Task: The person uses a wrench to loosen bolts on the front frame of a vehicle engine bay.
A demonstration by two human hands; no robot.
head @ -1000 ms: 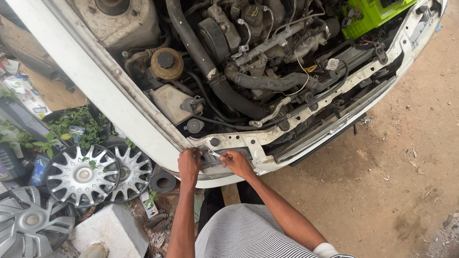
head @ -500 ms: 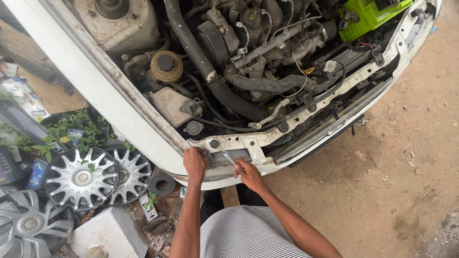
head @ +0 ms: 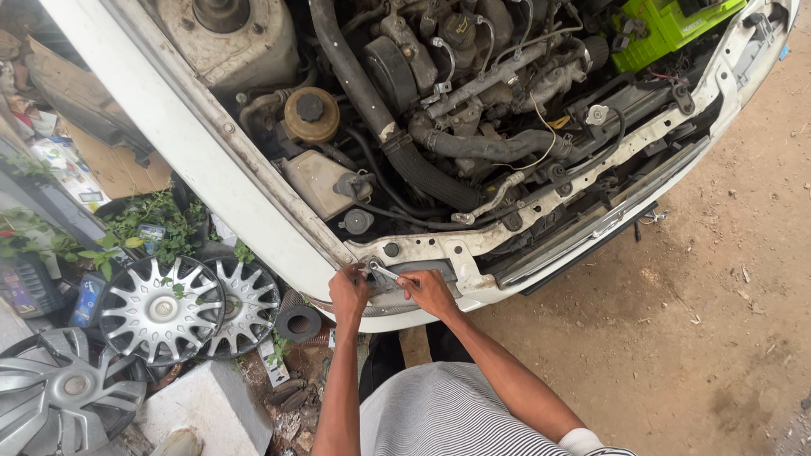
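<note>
Dirt ground (head: 718, 338) outdoors; hubcaps (head: 160, 308) beside white car (head: 211, 169).

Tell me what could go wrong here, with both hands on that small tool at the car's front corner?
The metal tool is slim and pinched between the left hand and right hand; it could slip, knocking knuckles against the white front panel. If dropped, it might vanish among the wheel covers and clutter below.

Both hands (head: 348, 291) (head: 429, 290) fwd, close together, fingers curled, arms extended.
</note>
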